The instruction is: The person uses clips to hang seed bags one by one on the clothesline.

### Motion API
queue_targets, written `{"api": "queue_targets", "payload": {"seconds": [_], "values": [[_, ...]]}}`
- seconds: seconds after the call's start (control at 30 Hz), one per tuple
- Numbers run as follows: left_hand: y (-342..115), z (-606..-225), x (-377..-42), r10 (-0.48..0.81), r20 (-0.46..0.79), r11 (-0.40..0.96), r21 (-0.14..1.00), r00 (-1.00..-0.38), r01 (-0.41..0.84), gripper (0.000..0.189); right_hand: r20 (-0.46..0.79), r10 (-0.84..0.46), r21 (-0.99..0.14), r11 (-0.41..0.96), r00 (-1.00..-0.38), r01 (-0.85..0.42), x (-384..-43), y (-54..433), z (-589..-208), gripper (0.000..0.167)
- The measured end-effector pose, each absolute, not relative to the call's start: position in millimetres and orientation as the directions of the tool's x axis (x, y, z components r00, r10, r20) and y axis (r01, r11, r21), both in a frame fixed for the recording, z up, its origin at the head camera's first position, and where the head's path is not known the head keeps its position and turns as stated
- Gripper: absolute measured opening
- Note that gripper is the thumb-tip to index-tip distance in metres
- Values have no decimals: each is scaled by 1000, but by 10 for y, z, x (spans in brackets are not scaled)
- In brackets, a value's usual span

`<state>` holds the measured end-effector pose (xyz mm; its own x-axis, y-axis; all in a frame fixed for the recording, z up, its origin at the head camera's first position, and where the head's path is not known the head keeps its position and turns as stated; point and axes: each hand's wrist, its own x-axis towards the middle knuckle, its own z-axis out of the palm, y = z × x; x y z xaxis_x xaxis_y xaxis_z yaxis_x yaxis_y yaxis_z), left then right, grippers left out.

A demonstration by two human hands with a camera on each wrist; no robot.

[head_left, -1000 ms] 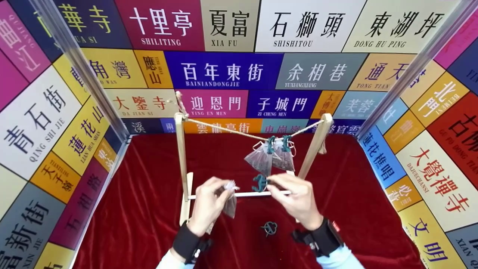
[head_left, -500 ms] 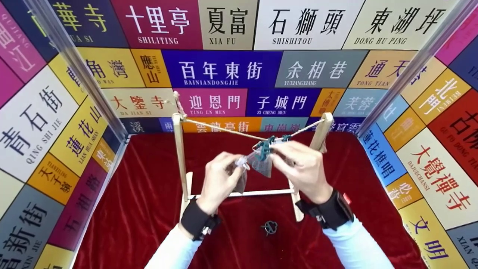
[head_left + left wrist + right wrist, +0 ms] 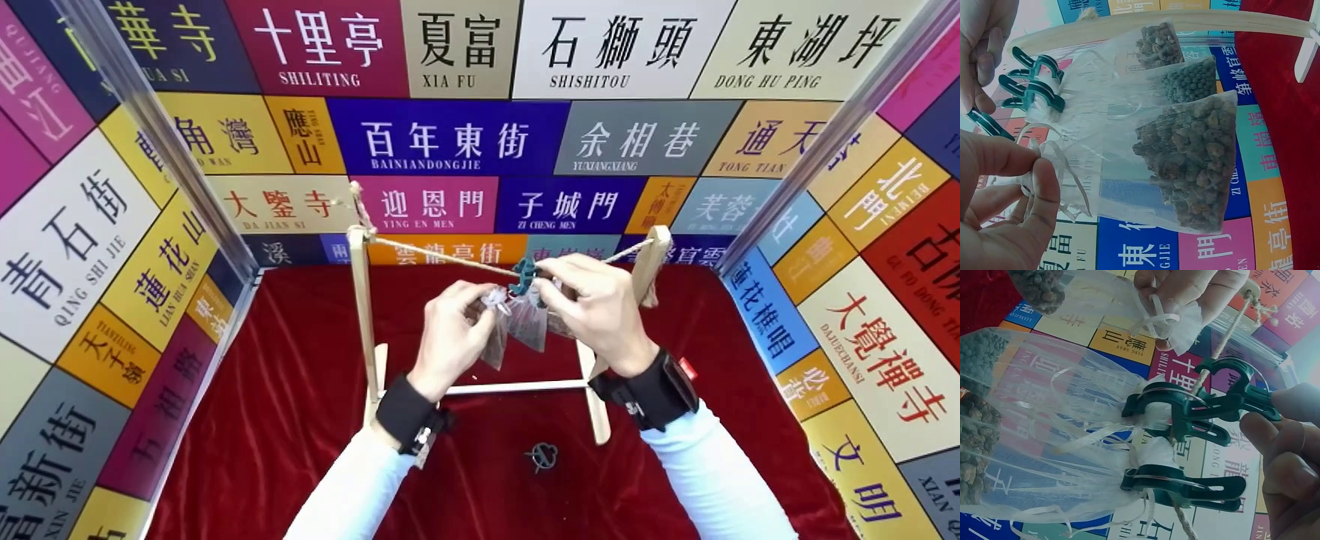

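Note:
My left hand (image 3: 454, 330) pinches the gathered neck of a sheer white drawstring bag (image 3: 1190, 163) holding brown pebble-like lumps. Just right of it, the right hand (image 3: 604, 307) pinches the handles of a dark green spring clip (image 3: 1235, 385) between thumb and finger. That clip's jaws stand parted beside the thin rope (image 3: 450, 257). Two more mesh bags hang from the rope by green clips; one bag (image 3: 1078, 382) contains dark green pellets, the other brown lumps. In the right wrist view their clips (image 3: 1185, 486) grip the bunched bag necks over the rope.
Wooden posts (image 3: 365, 322) at left and right carry the rope, with a white rod (image 3: 517, 388) joining them low down. Another clip (image 3: 541, 456) lies on the red cloth (image 3: 660, 487) in front. Panels of coloured signs (image 3: 450, 139) enclose the back and sides.
Both hands have risen from near the white rod to the rope. The left hand brought its bag up and rightward, and the right hand raised the green clip to beside the hanging bags.

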<state>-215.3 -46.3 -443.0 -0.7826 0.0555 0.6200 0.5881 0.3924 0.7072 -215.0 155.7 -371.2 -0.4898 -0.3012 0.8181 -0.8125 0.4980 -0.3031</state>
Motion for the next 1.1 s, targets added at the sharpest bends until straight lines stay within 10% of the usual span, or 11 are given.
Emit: {"api": "queue_targets", "payload": {"seconds": [1.1], "values": [[-386,-4365,-2243,55,507,241,829,-860,504,38,726,-433,-297,502,-534,-812,-2251,1510,-3762,12]]}}
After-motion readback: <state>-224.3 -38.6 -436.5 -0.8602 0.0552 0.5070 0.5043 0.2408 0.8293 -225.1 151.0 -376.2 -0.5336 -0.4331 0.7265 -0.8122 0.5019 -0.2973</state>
